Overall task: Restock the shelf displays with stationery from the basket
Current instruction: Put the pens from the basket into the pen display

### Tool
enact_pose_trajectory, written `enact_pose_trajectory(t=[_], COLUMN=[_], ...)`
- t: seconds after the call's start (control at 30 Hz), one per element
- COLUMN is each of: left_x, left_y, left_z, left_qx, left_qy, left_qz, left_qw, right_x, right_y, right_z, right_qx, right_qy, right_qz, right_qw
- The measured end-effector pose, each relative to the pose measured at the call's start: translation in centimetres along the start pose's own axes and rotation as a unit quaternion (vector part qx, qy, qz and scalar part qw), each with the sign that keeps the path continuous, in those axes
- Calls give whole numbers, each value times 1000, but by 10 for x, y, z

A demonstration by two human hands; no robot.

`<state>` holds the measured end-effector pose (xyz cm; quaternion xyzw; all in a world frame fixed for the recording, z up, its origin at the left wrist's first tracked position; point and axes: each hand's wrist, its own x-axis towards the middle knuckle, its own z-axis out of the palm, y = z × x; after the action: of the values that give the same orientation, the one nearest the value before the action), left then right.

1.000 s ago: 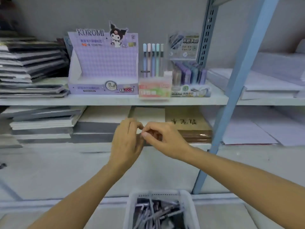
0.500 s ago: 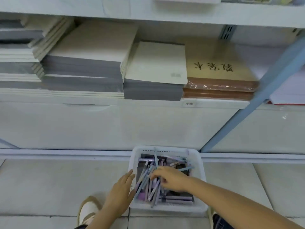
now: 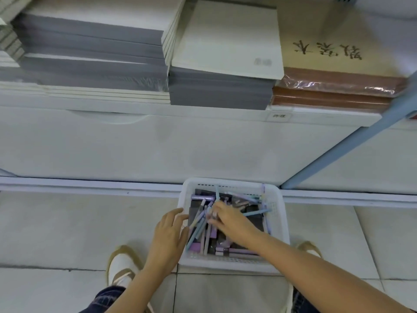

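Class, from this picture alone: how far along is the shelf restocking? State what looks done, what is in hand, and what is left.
Done: nothing can be confirmed; the displays are out of view. In hand: the right hand reaches into the basket, fingers curling onto pens, while the left hand rests at its rim. Left: the basket holds many pens, so most restocking seems ahead.

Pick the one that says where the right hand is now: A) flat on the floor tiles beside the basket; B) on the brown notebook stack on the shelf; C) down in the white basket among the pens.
C: the right hand reaches into the white basket with its fingers curled onto the pens, while the left hand rests at the basket's left rim.
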<state>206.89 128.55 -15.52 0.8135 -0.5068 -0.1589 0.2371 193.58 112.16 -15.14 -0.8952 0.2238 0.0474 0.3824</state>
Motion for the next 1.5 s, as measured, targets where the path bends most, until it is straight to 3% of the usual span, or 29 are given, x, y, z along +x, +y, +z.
enact_pose_trajectory(t=[0.07,0.13,0.27,0.33,0.4,0.5,0.63,0.77,0.87,1.03,1.5], left_x=[6,12,24,25,24,24,23,17,13,4,3], left_y=[10,24,47,50,48,37,15,2,-6,-16,-11], left_z=[0,-2,-6,-8,-8,-9,-17,-16,-14,-9,-4], left_qx=[-84,-211,-476,-505,-472,-417,-419,-466,-437,-406,-403], left_qy=[11,-26,-147,-164,-162,-78,5,-4,-15,-47,-61], left_qz=[-17,-68,-173,-190,-191,-235,-298,-325,-324,-320,-301], left_qw=[996,975,850,826,845,875,858,823,839,855,862], right_x=[7,11,14,14,14,14,19,27,38,52,52], right_y=[-8,-16,-27,-29,-28,-23,-5,9,6,-11,-14], right_z=[-20,-38,-51,-50,-48,-45,-28,1,12,32,46], right_qx=[119,199,301,328,345,369,264,120,30,-75,-22], right_qy=[49,39,-58,-71,-69,-30,1,35,76,59,26], right_qz=[45,58,67,68,69,91,153,245,256,275,264], right_qw=[991,977,950,940,933,925,952,961,963,957,964])
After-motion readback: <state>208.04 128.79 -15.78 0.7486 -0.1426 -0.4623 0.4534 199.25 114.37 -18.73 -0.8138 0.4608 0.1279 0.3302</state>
